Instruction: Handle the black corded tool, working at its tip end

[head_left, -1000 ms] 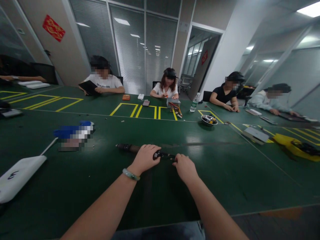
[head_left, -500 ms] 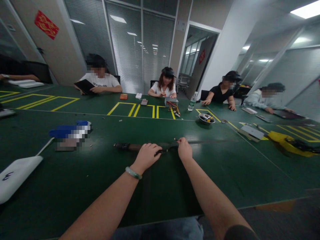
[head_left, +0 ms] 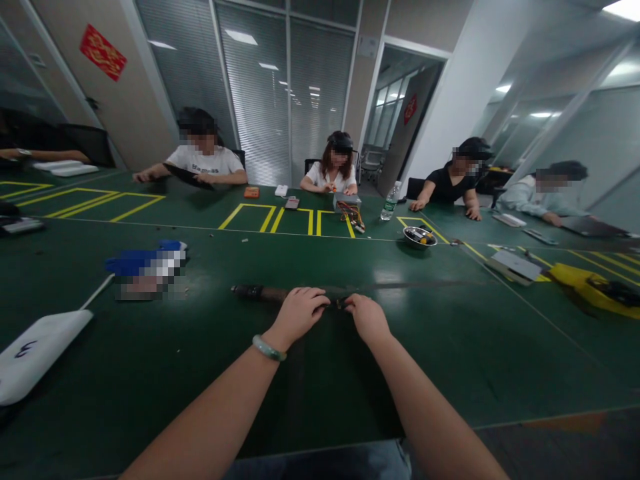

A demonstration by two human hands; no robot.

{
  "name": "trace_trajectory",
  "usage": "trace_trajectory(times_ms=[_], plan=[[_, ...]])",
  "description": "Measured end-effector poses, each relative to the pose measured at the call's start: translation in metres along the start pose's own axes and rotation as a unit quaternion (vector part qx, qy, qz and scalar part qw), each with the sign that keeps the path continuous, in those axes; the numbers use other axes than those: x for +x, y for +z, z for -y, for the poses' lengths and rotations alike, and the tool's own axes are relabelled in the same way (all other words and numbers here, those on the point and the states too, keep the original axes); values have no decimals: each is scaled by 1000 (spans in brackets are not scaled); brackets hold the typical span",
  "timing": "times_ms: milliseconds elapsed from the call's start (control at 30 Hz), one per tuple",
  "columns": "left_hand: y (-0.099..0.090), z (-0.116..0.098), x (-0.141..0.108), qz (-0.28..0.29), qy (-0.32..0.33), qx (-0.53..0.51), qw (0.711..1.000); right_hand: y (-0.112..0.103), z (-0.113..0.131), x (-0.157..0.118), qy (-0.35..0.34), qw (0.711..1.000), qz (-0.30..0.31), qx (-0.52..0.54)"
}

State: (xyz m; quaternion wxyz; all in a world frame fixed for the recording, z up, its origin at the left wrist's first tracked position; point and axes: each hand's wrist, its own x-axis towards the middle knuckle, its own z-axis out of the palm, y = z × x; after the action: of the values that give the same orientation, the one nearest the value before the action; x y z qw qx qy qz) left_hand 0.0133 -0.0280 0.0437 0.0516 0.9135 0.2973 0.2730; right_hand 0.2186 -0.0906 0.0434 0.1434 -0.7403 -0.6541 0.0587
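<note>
A long, dark, rod-like tool [head_left: 247, 292] with a brown middle section lies level across the green table, its narrow tip pointing left. My left hand [head_left: 300, 312], with a green bangle at the wrist, is closed over its right part and hides much of it. My right hand [head_left: 369, 319] pinches a small dark end piece [head_left: 342, 303], close to my left fingertips. Whether this piece is joined to the tool I cannot tell, as my fingers cover the spot.
On the left lie a white device [head_left: 45, 353] with a cable and a blue-and-white item [head_left: 147, 267], partly blurred. Ahead are a metal bowl [head_left: 420, 237] of small parts, a water bottle [head_left: 390, 201] and a box with coloured wires [head_left: 347, 202]. Several people sit across the table.
My right hand has come down and nearer to my left hand, bringing the small piece against the tool's right end. Across the table, a person has tilted a dark flat object lower.
</note>
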Motion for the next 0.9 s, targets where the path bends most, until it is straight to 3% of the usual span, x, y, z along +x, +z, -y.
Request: trace_trajectory(times_ms=[200, 667, 900], plan=[[-2, 1, 1, 10, -20, -17, 1000, -7, 7, -3, -14, 999, 25, -20], [-5, 0, 2, 18, -18, -21, 999, 7, 22, -3, -68, 998, -15, 9], [-4, 2, 1, 16, -21, -23, 999, 5, 23, -3, -50, 999, -16, 11]])
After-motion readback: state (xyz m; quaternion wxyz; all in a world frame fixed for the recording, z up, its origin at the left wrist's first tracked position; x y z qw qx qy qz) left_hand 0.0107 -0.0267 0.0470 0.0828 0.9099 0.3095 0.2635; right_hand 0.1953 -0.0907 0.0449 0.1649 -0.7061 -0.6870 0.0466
